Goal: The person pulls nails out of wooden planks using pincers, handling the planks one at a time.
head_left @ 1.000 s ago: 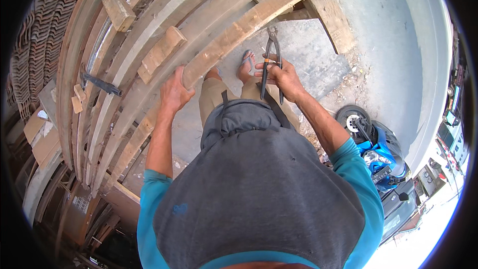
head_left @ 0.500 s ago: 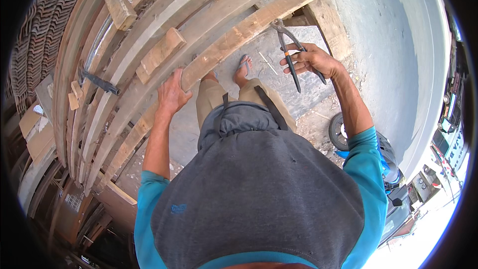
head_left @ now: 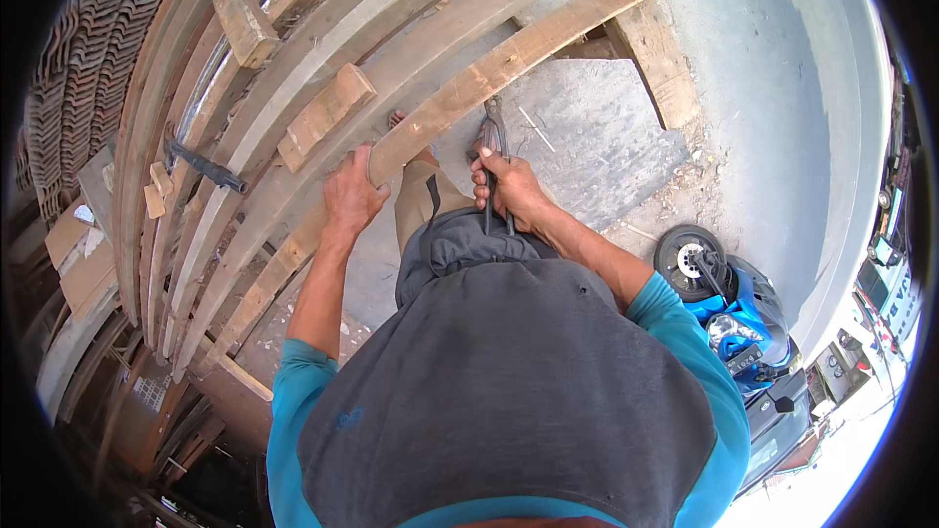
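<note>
The left hand (head_left: 352, 194) has its fingers bent over the beam (head_left: 533, 51), thumb on the near side; how hard they press, I cannot tell. From those fingers the beam runs up and to the right. The right hand (head_left: 511, 191) is curled around the handles of the pincers (head_left: 494, 117), its fingers wrapped in a fist; the pincers' head sticks out beyond the fingers, the handle ends below them. A stick (head_left: 536, 127) lies on the floor, up and right of the right fingers. Just above the left fingers sits a block (head_left: 328, 115); left of them, a hammer (head_left: 207, 168) rests across the timbers (head_left: 284, 83).
</note>
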`<action>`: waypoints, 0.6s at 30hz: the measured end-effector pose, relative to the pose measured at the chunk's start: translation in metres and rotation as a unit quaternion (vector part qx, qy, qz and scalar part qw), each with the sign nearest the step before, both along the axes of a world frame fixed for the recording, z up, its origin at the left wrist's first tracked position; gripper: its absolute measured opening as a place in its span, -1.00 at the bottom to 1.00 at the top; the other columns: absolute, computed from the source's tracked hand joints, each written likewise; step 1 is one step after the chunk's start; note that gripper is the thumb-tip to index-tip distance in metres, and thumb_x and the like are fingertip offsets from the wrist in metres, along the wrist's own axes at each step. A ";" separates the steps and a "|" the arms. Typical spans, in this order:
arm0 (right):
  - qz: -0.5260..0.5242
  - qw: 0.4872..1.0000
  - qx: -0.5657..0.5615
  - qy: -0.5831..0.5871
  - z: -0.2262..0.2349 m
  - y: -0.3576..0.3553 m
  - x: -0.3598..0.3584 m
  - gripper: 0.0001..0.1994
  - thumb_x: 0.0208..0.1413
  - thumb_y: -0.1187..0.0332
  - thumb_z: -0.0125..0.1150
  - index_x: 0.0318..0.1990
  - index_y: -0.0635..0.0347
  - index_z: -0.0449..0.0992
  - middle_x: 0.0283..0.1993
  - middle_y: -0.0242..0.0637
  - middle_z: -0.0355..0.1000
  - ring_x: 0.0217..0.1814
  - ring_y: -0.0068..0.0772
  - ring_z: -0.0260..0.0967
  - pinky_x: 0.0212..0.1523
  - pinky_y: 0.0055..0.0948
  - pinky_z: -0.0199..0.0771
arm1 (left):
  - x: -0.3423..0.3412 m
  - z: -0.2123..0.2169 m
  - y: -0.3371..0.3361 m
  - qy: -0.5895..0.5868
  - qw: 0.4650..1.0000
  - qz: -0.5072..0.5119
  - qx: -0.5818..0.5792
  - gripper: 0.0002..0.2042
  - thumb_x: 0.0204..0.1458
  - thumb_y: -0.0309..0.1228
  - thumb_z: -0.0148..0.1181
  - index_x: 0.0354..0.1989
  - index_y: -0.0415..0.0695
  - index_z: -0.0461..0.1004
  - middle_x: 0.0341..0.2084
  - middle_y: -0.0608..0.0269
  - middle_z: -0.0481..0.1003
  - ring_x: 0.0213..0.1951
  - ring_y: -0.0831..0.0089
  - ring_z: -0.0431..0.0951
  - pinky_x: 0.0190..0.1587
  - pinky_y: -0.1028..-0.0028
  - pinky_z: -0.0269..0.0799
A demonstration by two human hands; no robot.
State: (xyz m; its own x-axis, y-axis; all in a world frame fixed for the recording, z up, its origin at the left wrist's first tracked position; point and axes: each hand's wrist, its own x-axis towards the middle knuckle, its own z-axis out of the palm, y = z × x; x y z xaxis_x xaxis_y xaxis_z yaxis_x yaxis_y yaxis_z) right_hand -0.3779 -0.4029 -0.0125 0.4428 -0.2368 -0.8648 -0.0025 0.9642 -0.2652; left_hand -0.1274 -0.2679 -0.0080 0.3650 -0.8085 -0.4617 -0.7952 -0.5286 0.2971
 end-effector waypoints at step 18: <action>0.236 0.952 -0.195 0.024 0.041 -0.118 -0.087 -0.33 0.15 0.47 -0.14 0.48 0.40 0.09 0.24 0.14 0.46 0.20 -0.02 0.54 0.28 -0.16 0.53 | 0.002 -0.008 0.012 0.007 1.000 0.000 -0.028 -0.21 -0.24 -0.39 0.54 0.27 -0.01 0.30 -0.06 -0.03 0.52 0.00 -0.08 0.57 0.00 0.06 0.51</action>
State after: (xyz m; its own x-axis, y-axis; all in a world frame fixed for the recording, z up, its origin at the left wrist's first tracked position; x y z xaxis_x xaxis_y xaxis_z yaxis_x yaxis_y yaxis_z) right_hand -0.4650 -0.5213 0.0289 0.5415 -0.3283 -0.7740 -0.4324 0.6808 -0.5912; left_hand -0.1251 -0.2561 -0.0162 0.3592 -0.8330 -0.4209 -0.7907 -0.5112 0.3370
